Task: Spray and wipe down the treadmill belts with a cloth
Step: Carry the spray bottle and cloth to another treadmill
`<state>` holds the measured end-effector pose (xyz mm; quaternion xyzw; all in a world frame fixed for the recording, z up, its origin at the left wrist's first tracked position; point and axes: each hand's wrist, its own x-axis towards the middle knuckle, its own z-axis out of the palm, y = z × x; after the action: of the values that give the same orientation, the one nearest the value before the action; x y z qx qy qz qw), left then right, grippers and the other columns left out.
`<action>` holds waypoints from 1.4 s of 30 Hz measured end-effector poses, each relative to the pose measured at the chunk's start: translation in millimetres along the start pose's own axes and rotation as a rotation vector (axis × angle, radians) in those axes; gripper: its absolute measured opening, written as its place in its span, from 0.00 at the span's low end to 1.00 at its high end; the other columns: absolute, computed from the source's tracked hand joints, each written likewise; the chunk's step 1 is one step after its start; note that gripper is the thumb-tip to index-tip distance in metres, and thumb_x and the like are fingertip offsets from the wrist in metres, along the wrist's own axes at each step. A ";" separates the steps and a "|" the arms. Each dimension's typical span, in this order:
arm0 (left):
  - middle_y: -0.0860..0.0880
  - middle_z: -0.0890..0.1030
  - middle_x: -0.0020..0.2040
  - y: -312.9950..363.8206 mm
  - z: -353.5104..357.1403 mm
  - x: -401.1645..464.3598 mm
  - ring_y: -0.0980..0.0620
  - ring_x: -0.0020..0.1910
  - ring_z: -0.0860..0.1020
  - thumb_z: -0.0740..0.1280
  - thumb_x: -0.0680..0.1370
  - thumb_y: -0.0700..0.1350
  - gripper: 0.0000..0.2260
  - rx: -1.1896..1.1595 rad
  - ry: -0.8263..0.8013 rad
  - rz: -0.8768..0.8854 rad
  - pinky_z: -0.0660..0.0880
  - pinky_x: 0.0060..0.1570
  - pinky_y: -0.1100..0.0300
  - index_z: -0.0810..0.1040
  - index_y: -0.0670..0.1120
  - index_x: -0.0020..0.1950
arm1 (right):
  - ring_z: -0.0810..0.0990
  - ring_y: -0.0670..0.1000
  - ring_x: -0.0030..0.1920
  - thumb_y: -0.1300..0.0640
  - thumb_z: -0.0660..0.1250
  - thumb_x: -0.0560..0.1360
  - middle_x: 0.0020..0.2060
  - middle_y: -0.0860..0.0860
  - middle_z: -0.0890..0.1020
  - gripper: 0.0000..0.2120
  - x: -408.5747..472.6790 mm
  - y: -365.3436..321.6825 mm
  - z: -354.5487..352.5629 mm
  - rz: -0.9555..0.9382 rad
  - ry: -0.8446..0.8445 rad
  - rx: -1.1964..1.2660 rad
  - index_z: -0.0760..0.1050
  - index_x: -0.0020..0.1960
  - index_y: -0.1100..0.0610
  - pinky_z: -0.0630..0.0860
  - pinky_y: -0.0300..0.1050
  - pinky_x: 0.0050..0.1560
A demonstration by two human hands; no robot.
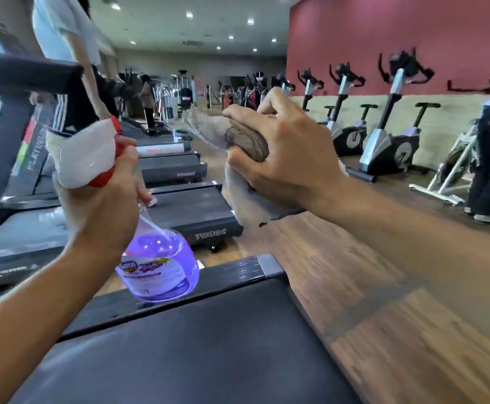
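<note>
Here the hands (281, 147) half hide spray bottle (159, 266) and cloth (246, 196)

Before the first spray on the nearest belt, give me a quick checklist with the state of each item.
1. Spray bottle held: ok, the left hand grips its neck under the white and red trigger head.
2. Liquid left: ok, purple liquid shows in the lower part.
3. Cloth ready: ok, the right hand holds it bunched, in the air.
4. Nozzle aimed at the nearest treadmill belt: cannot tell, the head is blurred.
5. Belt free of objects: ok on the part in view.
6. Belt stopped: cannot tell.
</note>
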<state>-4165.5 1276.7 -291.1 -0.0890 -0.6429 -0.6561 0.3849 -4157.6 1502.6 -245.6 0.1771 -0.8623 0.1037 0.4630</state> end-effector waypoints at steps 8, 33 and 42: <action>0.56 0.80 0.41 47.0 79.8 48.1 0.58 0.24 0.73 0.67 0.79 0.50 0.03 0.005 -0.119 -0.066 0.73 0.29 0.66 0.79 0.56 0.46 | 0.75 0.50 0.54 0.34 0.54 0.73 0.54 0.50 0.73 0.30 73.0 62.1 -50.4 0.047 -0.084 -0.076 0.76 0.71 0.42 0.69 0.44 0.43; 0.54 0.78 0.34 443.3 394.9 140.7 0.56 0.23 0.73 0.68 0.80 0.42 0.08 -0.256 -0.331 -0.146 0.74 0.27 0.62 0.81 0.54 0.43 | 0.76 0.52 0.54 0.36 0.58 0.73 0.54 0.49 0.74 0.27 277.0 262.1 -424.6 0.283 0.012 -0.225 0.75 0.71 0.39 0.75 0.48 0.44; 0.49 0.76 0.31 531.7 474.5 100.0 0.55 0.21 0.71 0.68 0.80 0.39 0.07 -0.394 -0.494 -0.099 0.72 0.26 0.65 0.82 0.49 0.44 | 0.76 0.50 0.55 0.35 0.56 0.72 0.53 0.47 0.72 0.28 261.3 290.4 -532.4 0.354 0.033 -0.358 0.75 0.70 0.36 0.75 0.48 0.43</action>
<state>-4084.3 1735.9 257.0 -0.2872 -0.5812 -0.7444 0.1601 -4001.5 1896.4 261.0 -0.0633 -0.8768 0.0319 0.4756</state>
